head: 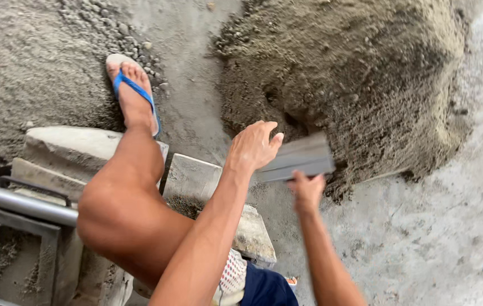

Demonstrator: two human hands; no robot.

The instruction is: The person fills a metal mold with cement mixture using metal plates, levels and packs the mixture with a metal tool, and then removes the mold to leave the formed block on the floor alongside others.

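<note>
Right now my right hand (306,191) is closed around the lower edge of a flat grey board (298,158), gripping it from below, so the board sits tilted just in front of the big mound of sandy mix (354,73). My left hand (252,147) is loosely open, fingers slightly curled, its fingertips at the board's left end; whether they actually touch it I cannot tell. My left foot in a blue sandal (133,93) rests on the gritty floor beside a concrete block (196,178).
</note>
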